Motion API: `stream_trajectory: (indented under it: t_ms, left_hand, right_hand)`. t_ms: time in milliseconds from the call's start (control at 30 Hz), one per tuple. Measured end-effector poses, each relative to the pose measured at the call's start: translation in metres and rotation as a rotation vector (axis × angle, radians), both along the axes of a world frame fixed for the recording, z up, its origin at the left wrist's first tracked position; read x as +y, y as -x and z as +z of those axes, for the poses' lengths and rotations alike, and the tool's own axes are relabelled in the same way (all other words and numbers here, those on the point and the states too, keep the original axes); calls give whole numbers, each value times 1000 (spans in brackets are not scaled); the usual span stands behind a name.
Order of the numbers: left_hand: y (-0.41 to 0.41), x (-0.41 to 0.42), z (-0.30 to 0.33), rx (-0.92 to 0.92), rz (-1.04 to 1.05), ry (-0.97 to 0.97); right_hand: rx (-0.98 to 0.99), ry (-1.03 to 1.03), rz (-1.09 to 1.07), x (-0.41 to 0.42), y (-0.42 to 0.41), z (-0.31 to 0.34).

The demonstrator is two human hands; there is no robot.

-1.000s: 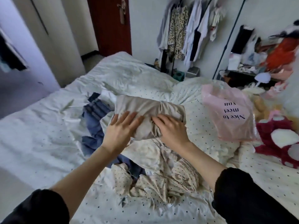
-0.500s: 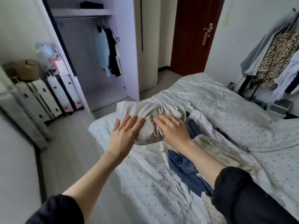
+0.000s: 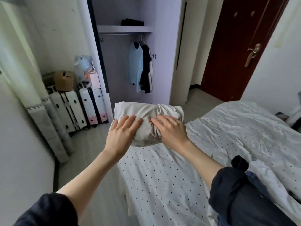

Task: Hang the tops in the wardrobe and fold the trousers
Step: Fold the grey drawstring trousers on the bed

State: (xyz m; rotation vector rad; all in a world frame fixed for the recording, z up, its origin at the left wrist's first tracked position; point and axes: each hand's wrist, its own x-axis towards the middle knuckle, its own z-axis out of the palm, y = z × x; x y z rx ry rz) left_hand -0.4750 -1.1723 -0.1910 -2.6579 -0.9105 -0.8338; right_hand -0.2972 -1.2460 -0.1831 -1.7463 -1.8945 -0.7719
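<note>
Lying crosswise, the folded trousers (image 3: 147,119) rest under flat, straight-fingered hands, left (image 3: 121,136); right (image 3: 171,132).

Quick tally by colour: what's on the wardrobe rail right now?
Light blue top: 1
Black top: 1
Pale garment, mostly hidden behind the black one: 1
Total: 3, as far as the view shows

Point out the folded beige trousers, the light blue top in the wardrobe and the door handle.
folded beige trousers (image 3: 146,111): head view, upper folded edge.
light blue top (image 3: 135,66): head view, chest area.
door handle (image 3: 251,54): head view, lever.
</note>
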Motion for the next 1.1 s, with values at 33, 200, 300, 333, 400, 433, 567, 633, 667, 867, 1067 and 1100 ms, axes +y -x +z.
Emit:
stream_trajectory:
  t_ms: [33,200,300,333,400,433,567,633,667,867,1067,1100]
  left_hand:
    - [-1,12,2,-1,1,-13]
    - [-6,106,19,3,47,-3]
    - [-10,166,21,-2,35,-6]
    - [-10,192,20,-8,28,11]
    - [-13,229,21,-6,14,13]
    - [-14,255,19,-2,4,6]
    - [-17,352,16,13,-49,13]
    - [-19,415,17,44,-79,29]
    - [-21,444,21,61,-93,28]
    - [-32,579,33,142,-145,43]
    - [-80,658,35,138,-208,44]
    - [-91,667,35,138,-216,52]
  right_hand:
    - [3,6,13,13,-2,2]
    - [-1,58,17,115,-10,15]
    - [-4,105,-1,171,-14,20]
    - [-6,111,-11,196,-14,20]
    - [0,144,-24,230,-14,22]
    - [-6,146,-40,254,-14,20]
    - [-18,162,-98,338,-13,16]
    - [1,154,-135,393,-12,16]
    - [12,154,-158,417,-12,18]
    - [16,166,-246,536,-16,31]
    - [23,225,-362,603,-55,35]
    - [21,237,-380,612,-64,35]
